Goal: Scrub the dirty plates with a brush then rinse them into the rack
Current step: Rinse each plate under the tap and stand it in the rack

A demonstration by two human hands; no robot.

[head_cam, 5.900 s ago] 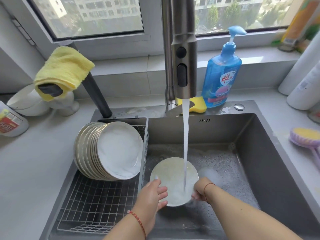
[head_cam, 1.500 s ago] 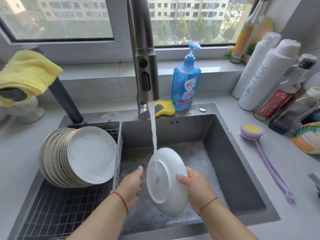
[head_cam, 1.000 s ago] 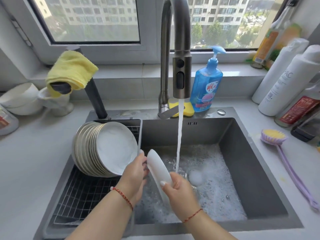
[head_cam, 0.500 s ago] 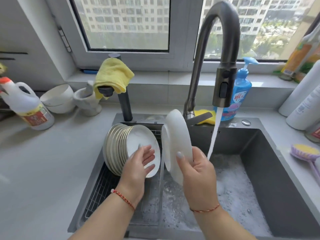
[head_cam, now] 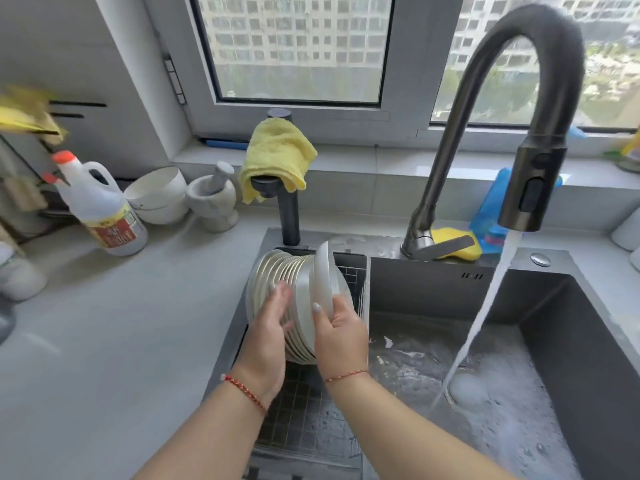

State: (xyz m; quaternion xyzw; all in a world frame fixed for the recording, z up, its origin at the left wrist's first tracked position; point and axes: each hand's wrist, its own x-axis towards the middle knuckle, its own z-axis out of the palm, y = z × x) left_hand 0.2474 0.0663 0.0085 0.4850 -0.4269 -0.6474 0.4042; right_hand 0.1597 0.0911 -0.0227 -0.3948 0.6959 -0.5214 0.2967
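Yellow cloth (head_cam: pixel 277 152) draped over black post (head_cam: pixel 290 216); mortar (head_cam: pixel 213 206) beside bowls (head_cam: pixel 157 195).

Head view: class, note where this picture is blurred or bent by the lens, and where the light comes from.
Head view: daylight enters through the window behind the sink; the wide lens bows the faucet and window frame; the yellow item at the far left edge is smeared by blur; the plate in the right hand stays fairly sharp.
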